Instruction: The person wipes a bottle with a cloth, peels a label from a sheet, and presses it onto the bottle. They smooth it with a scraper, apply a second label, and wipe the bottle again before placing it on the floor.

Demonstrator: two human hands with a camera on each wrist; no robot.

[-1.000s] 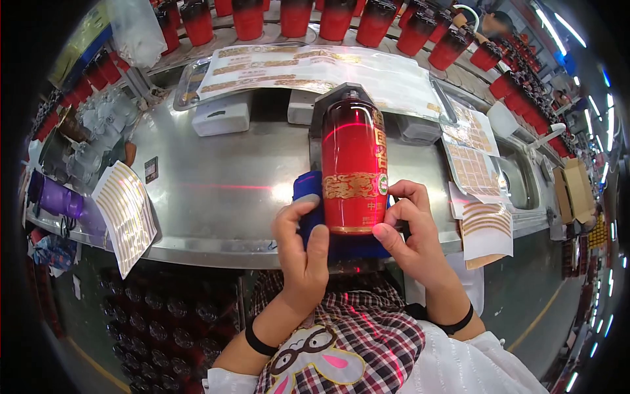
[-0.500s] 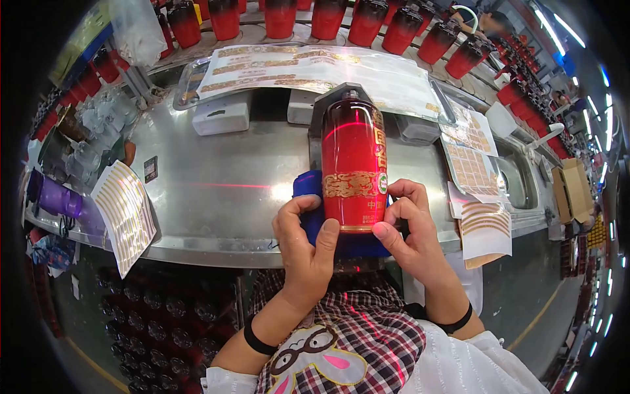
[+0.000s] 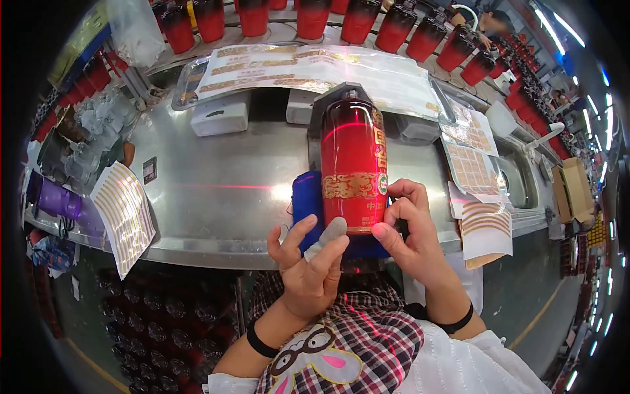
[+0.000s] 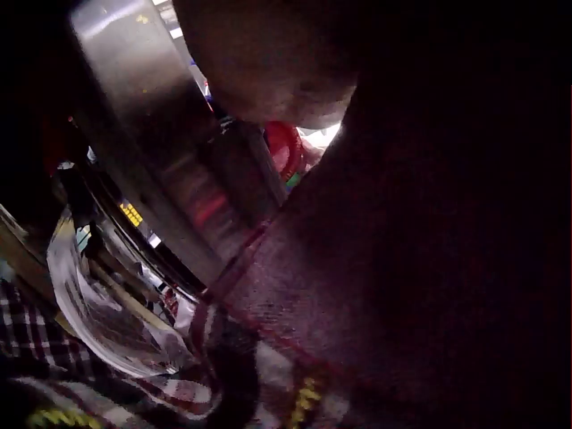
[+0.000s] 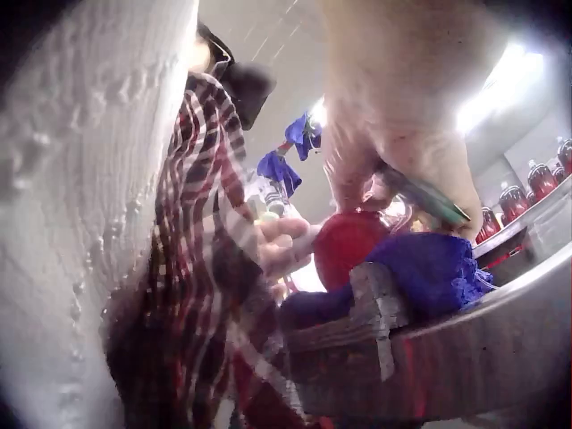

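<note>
A red bottle, dark toward its neck and with a gold dragon band, lies on a stand, its base toward me. Beneath its lower end is a blue cloth. The left hand is at the bottle's lower left, fingers spread, with pale covers on some fingertips; one covered tip overlaps the base edge. At the lower right side, the right hand holds the bottle between thumb and bent fingers. A dark, green-edged strip shows against that hand in the right wrist view. The left wrist view is mostly dark.
Label sheets lie on a tray behind the stand, with more sheets at right. A striped sheet hangs over the steel table at left. Red bottles line the conveyor. A purple cup is at far left.
The left hand has drawn down and turned, its fingers spreading at the bottle's base. The right hand and the bottle stay in place. Bottles on the conveyor have shifted right.
</note>
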